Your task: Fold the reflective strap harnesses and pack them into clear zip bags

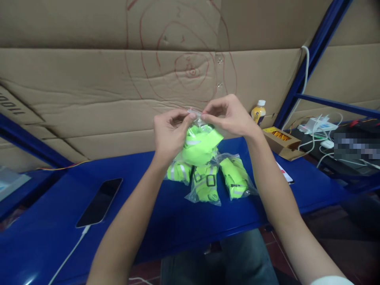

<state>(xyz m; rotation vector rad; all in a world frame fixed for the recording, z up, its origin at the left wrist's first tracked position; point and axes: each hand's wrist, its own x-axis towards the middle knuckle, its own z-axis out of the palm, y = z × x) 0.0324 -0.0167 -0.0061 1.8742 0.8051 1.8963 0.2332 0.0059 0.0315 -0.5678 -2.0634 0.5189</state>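
Both my hands are raised above the blue table point(166, 225) and pinch the top edge of a clear plastic bag point(200, 144) that holds a folded neon-yellow strap. My left hand point(170, 134) grips the bag's left corner with closed fingers. My right hand point(227, 115) pinches the right part of the same edge. Under them on the table lie three more clear bags of neon-yellow straps: one at the left point(179, 172), one in the middle point(206, 186) with a black buckle, one at the right point(236, 182).
A dark phone point(100, 202) lies on the table at the left with a white cable plugged in. At the right stand a small yellow bottle point(258, 112), an open cardboard box point(280, 142) and white cables with chargers point(317, 130). Cardboard sheets point(89, 87) form the wall behind.
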